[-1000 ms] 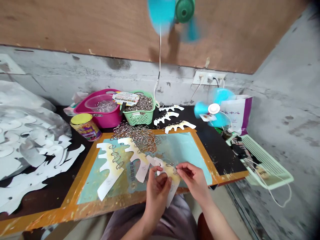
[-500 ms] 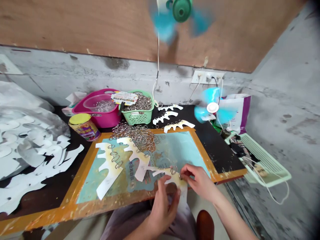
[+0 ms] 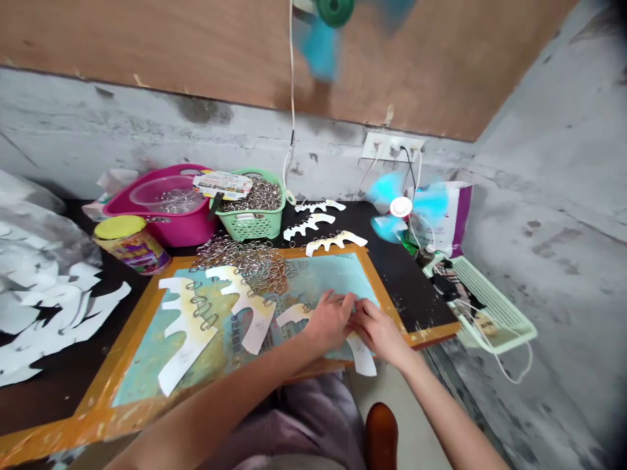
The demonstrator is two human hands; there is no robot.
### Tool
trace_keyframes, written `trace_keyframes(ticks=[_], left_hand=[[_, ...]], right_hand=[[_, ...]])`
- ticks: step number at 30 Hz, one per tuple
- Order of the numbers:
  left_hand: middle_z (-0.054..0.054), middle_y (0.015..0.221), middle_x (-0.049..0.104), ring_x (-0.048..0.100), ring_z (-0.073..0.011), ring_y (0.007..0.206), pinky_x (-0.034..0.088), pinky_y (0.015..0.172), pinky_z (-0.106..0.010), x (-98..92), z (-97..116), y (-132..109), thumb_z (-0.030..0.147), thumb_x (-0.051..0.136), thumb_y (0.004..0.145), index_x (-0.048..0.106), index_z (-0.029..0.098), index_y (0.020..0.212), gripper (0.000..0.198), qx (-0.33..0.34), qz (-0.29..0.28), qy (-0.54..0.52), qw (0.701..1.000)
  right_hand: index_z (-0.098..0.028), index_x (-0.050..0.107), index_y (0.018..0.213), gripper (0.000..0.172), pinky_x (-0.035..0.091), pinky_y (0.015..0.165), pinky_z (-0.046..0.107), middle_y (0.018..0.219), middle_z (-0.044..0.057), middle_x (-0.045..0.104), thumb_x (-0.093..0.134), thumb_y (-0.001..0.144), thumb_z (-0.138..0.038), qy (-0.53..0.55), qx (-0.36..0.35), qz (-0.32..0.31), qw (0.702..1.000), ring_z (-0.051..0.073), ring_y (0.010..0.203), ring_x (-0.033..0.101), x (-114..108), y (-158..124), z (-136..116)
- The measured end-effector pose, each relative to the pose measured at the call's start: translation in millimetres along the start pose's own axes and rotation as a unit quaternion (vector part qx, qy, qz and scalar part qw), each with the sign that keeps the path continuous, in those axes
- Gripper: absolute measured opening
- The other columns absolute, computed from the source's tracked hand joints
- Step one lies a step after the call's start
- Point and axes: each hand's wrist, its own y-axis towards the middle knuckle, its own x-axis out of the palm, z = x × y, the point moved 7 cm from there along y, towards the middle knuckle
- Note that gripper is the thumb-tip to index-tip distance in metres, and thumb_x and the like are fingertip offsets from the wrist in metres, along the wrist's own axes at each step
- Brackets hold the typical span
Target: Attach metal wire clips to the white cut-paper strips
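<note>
A white toothed strip (image 3: 362, 356), yellowed along its curved edge, lies at the table's front edge under both hands. My left hand (image 3: 332, 320) covers its middle, fingers closed on it. Fingertip to fingertip with it, my right hand (image 3: 376, 326) is pinched at the strip's upper edge; what is between those fingers is hidden. A metal ring shows on the strip left of my left hand. To the left lie two similar strips, one nearer (image 3: 252, 320) and one farther left (image 3: 183, 343), each with several rings along one edge. Behind them spreads a heap of loose rings (image 3: 259, 261).
A green basket (image 3: 252, 225) of rings and a pink basket (image 3: 189, 228) stand at the back, beside a yellow-lidded jar (image 3: 134, 248). Three ringed strips lie back right, near a spinning fan (image 3: 401, 207). White cut-outs (image 3: 59, 320) pile up left. A pale green tray (image 3: 504, 287) sits right.
My left hand has moved up and right over the strip, from its lower side to my right fingertips. The view has shifted, so the table appears farther left.
</note>
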Motion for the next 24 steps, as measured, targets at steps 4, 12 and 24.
trace_keyframes(ticks=[4,12,24], left_hand=[[-0.008,0.109,0.069,0.059,-0.0259,0.115,0.028,0.113,-0.055,12.4,2,-4,0.014,0.064,0.082,0.045,0.020,0.115,0.039,0.029,-0.017,-0.019,0.999],[-0.005,0.099,0.072,0.055,-0.0263,0.120,0.019,0.115,-0.062,17.0,-8,-7,0.019,0.065,0.087,0.059,0.022,0.109,0.023,0.010,-0.050,-0.049,0.997],[-0.003,0.112,0.068,0.054,-0.0220,0.113,0.014,0.117,-0.062,7.5,0,-19,0.021,0.060,0.092,0.071,0.025,0.075,0.020,0.113,0.053,0.026,0.992]], right_hand=[[-0.021,0.061,0.093,0.013,0.053,0.084,0.034,0.108,0.008,0.053,0.049,0.096,-0.014,0.044,0.018,0.034,0.998,0.022,0.098,0.061,6,-7,8],[-0.019,0.058,0.094,0.016,0.053,0.079,0.036,0.105,0.010,0.051,0.043,0.097,-0.014,0.062,0.026,0.077,0.995,0.022,0.089,0.059,14,-24,7],[-0.022,0.063,0.108,0.022,0.052,0.086,0.035,0.103,0.008,0.058,0.046,0.098,-0.012,0.112,-0.005,0.019,0.994,0.021,0.097,0.060,-2,-16,10]])
